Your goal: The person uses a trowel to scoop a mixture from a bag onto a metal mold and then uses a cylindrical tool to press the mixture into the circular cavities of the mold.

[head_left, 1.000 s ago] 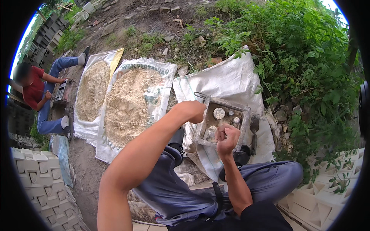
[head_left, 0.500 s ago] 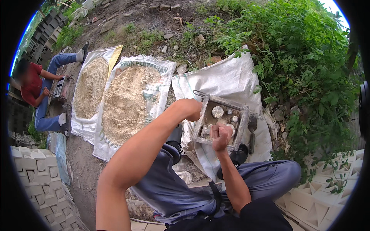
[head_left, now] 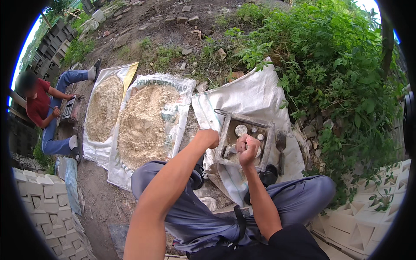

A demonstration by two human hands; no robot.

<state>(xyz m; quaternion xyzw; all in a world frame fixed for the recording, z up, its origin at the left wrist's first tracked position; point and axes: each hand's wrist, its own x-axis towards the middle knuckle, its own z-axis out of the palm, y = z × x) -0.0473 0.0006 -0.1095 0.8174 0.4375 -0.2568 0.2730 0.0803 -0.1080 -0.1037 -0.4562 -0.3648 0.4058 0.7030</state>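
A square grey mould [head_left: 271, 143] lies on a white woven sack [head_left: 242, 97], with a wire loop at its upper left corner. Inside it stand several round, dusty cores, the largest a pale disc [head_left: 241, 130]. My right hand [head_left: 248, 149] is closed in a fist above the mould's lower part, covering some of the cores. Just beside the mould's left wall is my left hand [head_left: 208, 139], also closed, its fingertips turned away from view. What either fist holds, if anything, is hidden. A dusty trowel [head_left: 281, 149] lies right of the mould.
Two sacks to the left bear heaps of pale sandy powder [head_left: 147, 117]. Further left, a person in a red shirt [head_left: 39, 97] sits at another mould [head_left: 68, 107]. Patterned pale blocks [head_left: 39, 197] are stacked at lower left; green plants [head_left: 338, 65] crowd the right.
My left hand has drawn down and left, off the mould's left wall. My right fist has lifted slightly over the mould. The whole view has shifted a little.
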